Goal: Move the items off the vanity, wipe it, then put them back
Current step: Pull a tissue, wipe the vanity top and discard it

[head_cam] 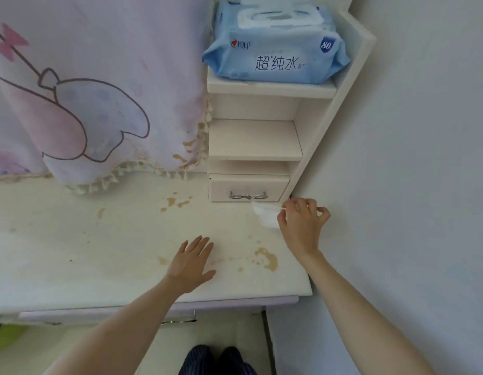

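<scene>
The cream vanity top (pixel 72 253) carries brown stains, a large one near the front right (pixel 267 259) and smaller ones toward the back (pixel 177 203). My right hand (pixel 302 226) pinches a white wet wipe (pixel 266 215) by its corner at the right rear of the top, just in front of a small drawer (pixel 248 188). My left hand (pixel 191 263) lies flat on the top with fingers spread, holding nothing. A blue pack of wet wipes (pixel 278 50) sits on the upper shelf.
A pink cloth with a cartoon print and a stained fringe (pixel 99 104) hangs over the back of the vanity. White shelves (pixel 255 142) stand at the right rear against a white wall (pixel 410 158). A drawer handle (pixel 178 320) shows under the front edge.
</scene>
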